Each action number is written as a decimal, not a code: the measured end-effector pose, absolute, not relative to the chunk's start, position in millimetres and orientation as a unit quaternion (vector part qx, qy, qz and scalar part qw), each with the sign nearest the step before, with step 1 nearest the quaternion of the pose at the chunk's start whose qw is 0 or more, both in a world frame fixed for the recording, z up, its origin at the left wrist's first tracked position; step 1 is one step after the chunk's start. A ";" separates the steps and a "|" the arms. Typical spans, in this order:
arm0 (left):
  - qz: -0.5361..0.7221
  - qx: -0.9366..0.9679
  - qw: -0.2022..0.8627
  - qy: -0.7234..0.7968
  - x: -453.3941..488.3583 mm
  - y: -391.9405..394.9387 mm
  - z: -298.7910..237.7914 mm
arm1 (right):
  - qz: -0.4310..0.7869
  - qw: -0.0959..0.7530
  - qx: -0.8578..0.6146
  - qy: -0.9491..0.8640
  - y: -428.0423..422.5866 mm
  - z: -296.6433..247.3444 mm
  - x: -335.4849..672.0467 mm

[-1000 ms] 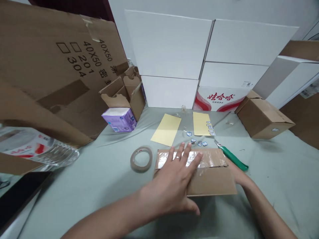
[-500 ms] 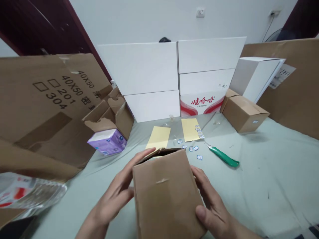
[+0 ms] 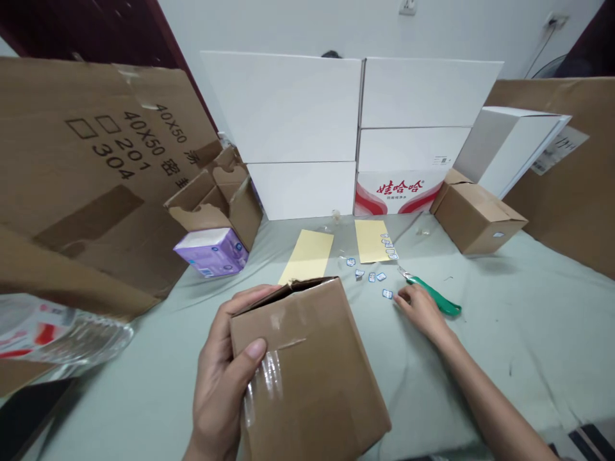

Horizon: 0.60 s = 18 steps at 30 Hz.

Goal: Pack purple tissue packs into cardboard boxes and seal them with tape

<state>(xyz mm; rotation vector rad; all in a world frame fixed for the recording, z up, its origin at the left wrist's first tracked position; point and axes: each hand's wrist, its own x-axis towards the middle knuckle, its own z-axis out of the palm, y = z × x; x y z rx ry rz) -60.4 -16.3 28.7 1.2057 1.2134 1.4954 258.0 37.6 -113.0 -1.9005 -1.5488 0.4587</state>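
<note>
My left hand (image 3: 223, 378) grips a small brown cardboard box (image 3: 312, 371) by its left edge, thumb on the taped face, and holds it up over the pale green cloth (image 3: 504, 333). My right hand (image 3: 420, 307) reaches forward onto the cloth, its fingertips at a small blue-and-white sticker (image 3: 387, 294) and just beside the green utility knife (image 3: 432, 296). The fingers are curled loosely; whether they hold anything is unclear. Several more stickers (image 3: 369, 276) lie scattered just beyond.
Two yellow sheets (image 3: 307, 256) (image 3: 371, 241) lie further back. A purple tissue pack (image 3: 211, 251) and an open carton (image 3: 223, 198) sit at left beside a big flattened carton (image 3: 86, 179). White boxes (image 3: 336, 121) line the back; a closed brown box (image 3: 475, 218) stands right.
The box went from lying flat under both hands to being lifted up. My right hand has let go of it and reached out to the stickers by the knife.
</note>
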 end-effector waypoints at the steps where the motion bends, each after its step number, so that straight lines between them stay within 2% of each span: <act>1: 0.601 0.490 0.418 0.473 -61.1 -16.3 27.2 | 0.170 0.308 -0.726 -0.592 39.6 -119.7 255.6; 4: 0.607 0.544 0.406 0.413 -63.4 -15.4 22.3 | 0.160 0.310 -0.720 -0.599 45.0 -129.4 245.1; 7: 0.601 0.587 0.393 0.373 -66.3 -15.0 17.1 | 0.167 0.347 -0.701 -0.600 48.0 -117.7 241.1; 13: 0.592 0.606 0.370 0.381 -67.6 -23.5 16.1 | 0.148 0.493 -0.602 -0.610 -13.7 -18.9 217.1; 15: 0.586 0.631 0.340 0.378 -66.4 -27.4 19.2 | 0.094 0.507 -0.521 -0.680 -40.5 16.6 192.2; 18: 0.551 0.672 0.313 0.383 -63.7 -31.7 24.3 | 0.041 0.459 -0.420 -0.782 -55.9 46.9 152.6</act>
